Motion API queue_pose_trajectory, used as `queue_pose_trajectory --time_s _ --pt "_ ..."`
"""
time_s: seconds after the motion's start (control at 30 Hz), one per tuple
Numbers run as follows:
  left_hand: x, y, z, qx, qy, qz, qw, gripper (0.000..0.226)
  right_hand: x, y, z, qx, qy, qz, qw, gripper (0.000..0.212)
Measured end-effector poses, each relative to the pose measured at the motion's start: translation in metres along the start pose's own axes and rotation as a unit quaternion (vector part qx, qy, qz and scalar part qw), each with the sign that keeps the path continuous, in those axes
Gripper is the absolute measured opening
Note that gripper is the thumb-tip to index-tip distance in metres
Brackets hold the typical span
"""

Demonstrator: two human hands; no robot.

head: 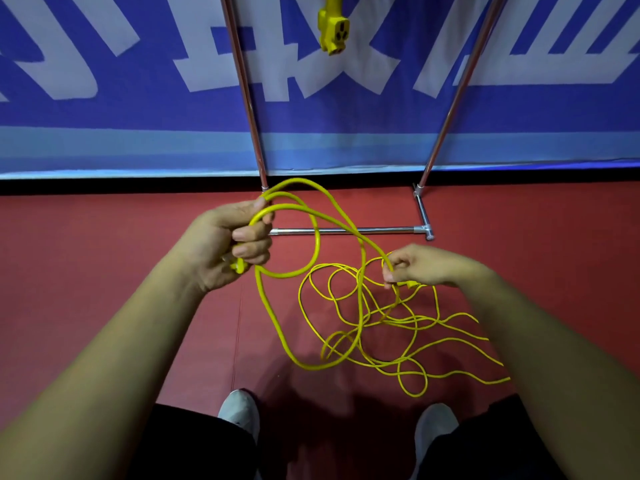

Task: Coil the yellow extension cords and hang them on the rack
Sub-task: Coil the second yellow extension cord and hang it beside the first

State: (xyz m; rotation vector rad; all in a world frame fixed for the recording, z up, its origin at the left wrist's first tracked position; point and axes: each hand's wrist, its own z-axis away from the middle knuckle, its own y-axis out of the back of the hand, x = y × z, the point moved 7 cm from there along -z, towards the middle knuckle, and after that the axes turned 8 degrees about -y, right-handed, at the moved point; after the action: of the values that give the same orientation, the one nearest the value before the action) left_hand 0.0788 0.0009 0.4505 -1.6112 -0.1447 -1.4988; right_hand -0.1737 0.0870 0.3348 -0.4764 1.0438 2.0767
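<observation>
A yellow extension cord (362, 271) runs between my two hands. My left hand (232, 242) grips a couple of gathered loops of it, with a yellow plug end poking out below the fist. My right hand (420, 266) pinches a strand of the same cord lower and to the right. The loose remainder (408, 336) lies tangled on the red floor under my right arm. The metal rack (349, 231) stands just ahead, its two poles rising out of view. A yellow socket block (333, 27) hangs between the poles at the top.
A blue banner with large white characters (104, 98) covers the wall behind the rack. The rack's base bar and right foot (423, 211) rest on the red floor. My two grey shoes (240, 410) are at the bottom, close to the tangled cord.
</observation>
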Motion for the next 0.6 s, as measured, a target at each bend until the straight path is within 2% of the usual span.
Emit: queue_pose_trajectory --time_s 0.03,0.13,0.2,0.33,0.5,0.6 --pt "0.002 0.003 0.001 0.005 0.002 -0.024 1.000 0.027 0.005 0.002 -0.001 0.019 -0.002 -0.036 0.999 0.028" --pt "0.001 0.006 0.005 0.019 0.022 -0.124 0.992 0.029 -0.015 0.016 0.005 0.087 0.030 -0.217 0.972 0.011" --pt "-0.006 0.006 0.007 0.020 0.049 -0.147 0.988 0.025 -0.038 0.024 0.010 0.129 0.069 -0.244 0.958 0.012" --pt "-0.019 0.011 0.004 0.047 0.081 -0.166 0.982 0.025 -0.083 0.028 0.031 0.156 0.140 -0.162 0.964 0.018" --pt "-0.031 0.006 0.002 0.039 0.086 -0.188 0.978 0.027 -0.143 -0.004 0.059 0.106 0.202 0.015 0.973 0.012" --pt "-0.033 -0.011 0.001 0.003 0.073 -0.210 0.975 0.025 -0.157 -0.007 0.061 0.144 0.219 -0.020 0.965 0.008"
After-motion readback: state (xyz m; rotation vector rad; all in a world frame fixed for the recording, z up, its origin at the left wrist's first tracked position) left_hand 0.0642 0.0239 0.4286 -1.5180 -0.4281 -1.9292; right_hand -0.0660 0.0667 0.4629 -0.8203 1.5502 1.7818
